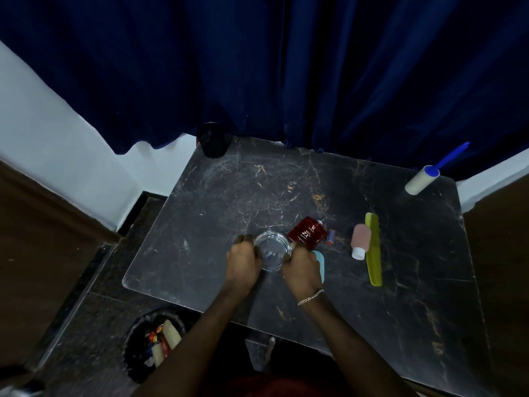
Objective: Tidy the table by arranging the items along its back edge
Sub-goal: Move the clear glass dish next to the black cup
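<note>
Things spread across the dark marble-patterned table (257, 181), most of them right of centre.

The clear glass ashtray (267, 250) sits front-centre, held between the left hand (243, 265) and the right hand (302, 270). Just behind and to its right lies the red square perfume bottle (307, 232). Further right lies the pink plastic bottle (360, 240), with the yellow-green plastic comb (373, 250) along its right side. The white lint roller with a blue handle (423, 179) lies at the back right corner, and the black round cup (213, 140) stands at the back left corner.
</note>
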